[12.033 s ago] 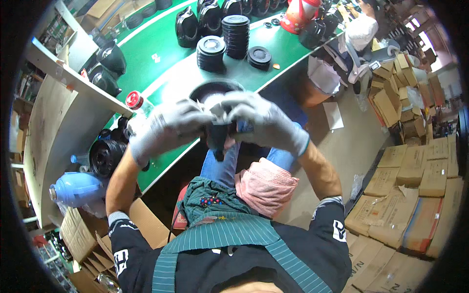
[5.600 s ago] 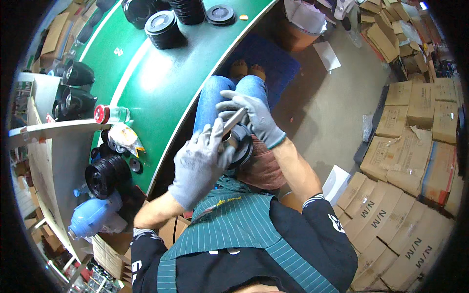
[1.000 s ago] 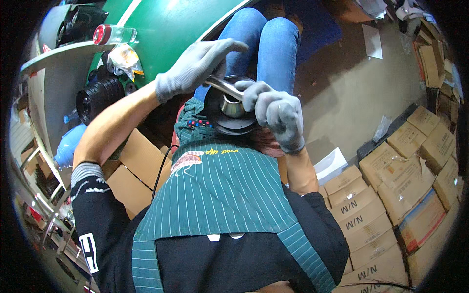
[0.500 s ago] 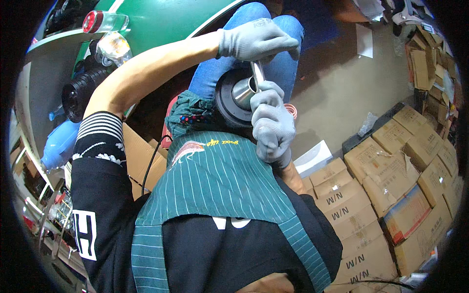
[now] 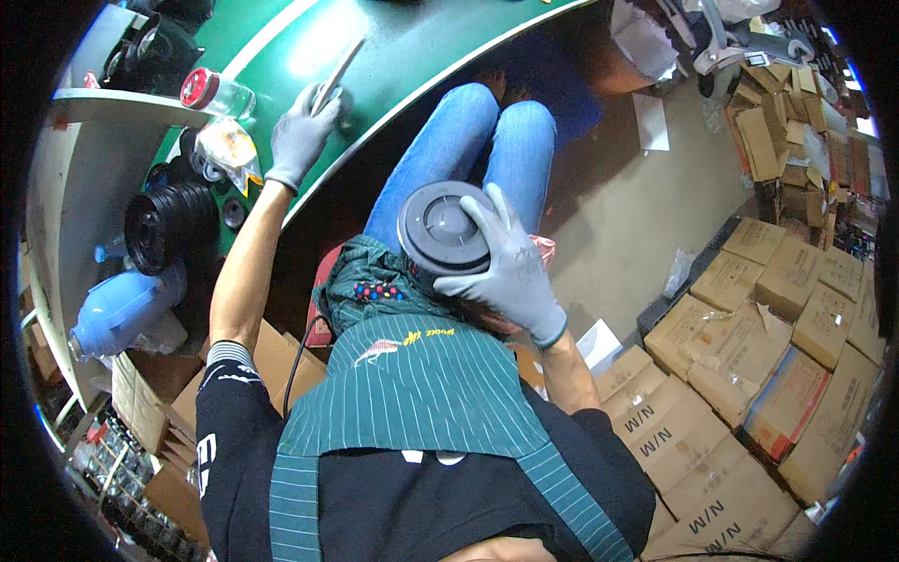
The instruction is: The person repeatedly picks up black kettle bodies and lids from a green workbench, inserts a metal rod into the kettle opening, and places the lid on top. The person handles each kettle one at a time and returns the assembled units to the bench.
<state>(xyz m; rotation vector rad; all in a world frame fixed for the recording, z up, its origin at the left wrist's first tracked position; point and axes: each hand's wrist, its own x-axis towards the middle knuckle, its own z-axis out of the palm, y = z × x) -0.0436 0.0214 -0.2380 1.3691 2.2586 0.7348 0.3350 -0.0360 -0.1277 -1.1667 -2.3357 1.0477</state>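
Observation:
My left hand [image 5: 304,136], in a grey glove, is closed around a slim silver metal tool [image 5: 345,67] above the green table. The tool's exact kind is not clear. On my lap sits a round dark-grey disc-shaped part [image 5: 442,228] with concentric rings, its flat face up. My gloved right hand [image 5: 515,272] grips its right edge, with thumb and fingers spread across the rim. Whatever lies beneath the disc is hidden.
On the green table [image 5: 393,84] lie a clear jar with a red lid [image 5: 217,94] and a plastic bag [image 5: 228,155]. Stacked black rings [image 5: 164,229] and a blue jug [image 5: 126,304] are at the left. Cardboard boxes [image 5: 740,318] fill the right side.
My left hand has moved from the part on my lap to the table at the left, carrying the metal tool. The metal tube no longer shows; the disc's flat face is up under my right hand.

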